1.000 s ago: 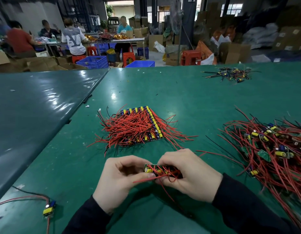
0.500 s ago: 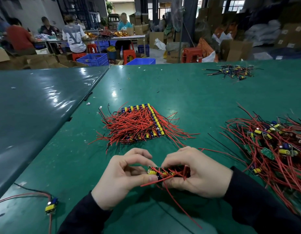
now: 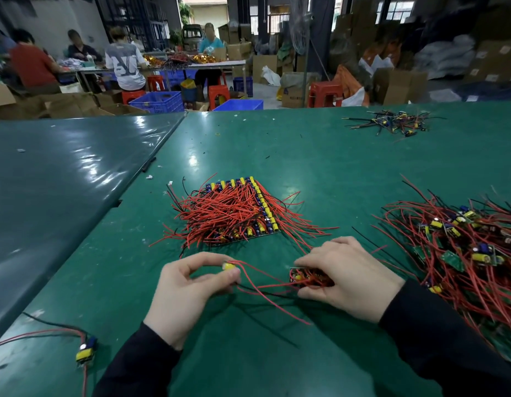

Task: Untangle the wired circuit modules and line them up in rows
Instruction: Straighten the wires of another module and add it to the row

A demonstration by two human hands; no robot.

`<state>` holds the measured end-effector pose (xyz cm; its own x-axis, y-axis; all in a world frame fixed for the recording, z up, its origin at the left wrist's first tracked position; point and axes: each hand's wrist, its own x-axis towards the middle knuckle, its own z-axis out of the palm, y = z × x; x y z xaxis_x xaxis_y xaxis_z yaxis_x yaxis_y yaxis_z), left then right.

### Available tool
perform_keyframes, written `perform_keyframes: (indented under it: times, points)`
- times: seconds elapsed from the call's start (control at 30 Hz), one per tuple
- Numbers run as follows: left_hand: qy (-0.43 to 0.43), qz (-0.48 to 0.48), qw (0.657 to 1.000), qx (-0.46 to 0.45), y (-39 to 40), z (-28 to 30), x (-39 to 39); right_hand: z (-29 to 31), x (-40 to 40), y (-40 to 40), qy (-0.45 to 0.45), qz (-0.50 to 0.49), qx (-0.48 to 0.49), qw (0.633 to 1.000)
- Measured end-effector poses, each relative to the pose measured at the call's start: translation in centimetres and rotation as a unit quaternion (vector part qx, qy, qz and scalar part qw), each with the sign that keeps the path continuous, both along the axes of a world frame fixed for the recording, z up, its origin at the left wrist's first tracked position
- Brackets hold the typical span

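My left hand (image 3: 188, 290) pinches a single module (image 3: 229, 266) with a yellow part; its red and black wires trail right. My right hand (image 3: 351, 276) grips a small bunch of modules (image 3: 308, 277) with red wires, held just above the green table (image 3: 306, 156). The two hands are apart, with wires stretched between them. Beyond the hands lies the lined-up block of modules (image 3: 240, 213), rows of yellow and blue parts under a spread of red wires. A big tangled heap of modules (image 3: 463, 253) lies at the right.
A lone module (image 3: 85, 352) with red and black wires lies near the front left. A small pile of dark-wired modules (image 3: 392, 124) sits at the far right. A darker table (image 3: 62, 173) adjoins on the left. People work at benches in the background.
My hands, which held one bunch together, have pulled apart. The left hand has drawn one module out to the left; the right hand keeps the remaining bunch.
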<state>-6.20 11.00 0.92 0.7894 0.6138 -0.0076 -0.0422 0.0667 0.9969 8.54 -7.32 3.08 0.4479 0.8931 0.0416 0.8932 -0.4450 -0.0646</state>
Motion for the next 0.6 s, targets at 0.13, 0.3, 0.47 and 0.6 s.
perform_keyframes:
  times: [0.13,0.3,0.47,0.6]
  points:
    - [-0.025,0.061,0.995,-0.075,0.3,-0.1,0.1,0.7,-0.1,-0.8,0.019,-0.018,0.051,0.998]
    - [-0.078,0.021,0.982,-0.173,0.3,1.1,-0.1,3.8,0.6,-1.9,0.101,-0.024,0.480,0.871]
    - [-0.125,-0.035,0.969,-0.213,-0.1,2.1,-0.8,4.5,1.3,-2.8,0.387,-0.135,0.669,0.620]
    - [-0.128,-0.096,0.972,-0.174,-1.3,2.0,-0.9,3.3,-0.6,-1.9,0.628,-0.167,0.445,0.617]
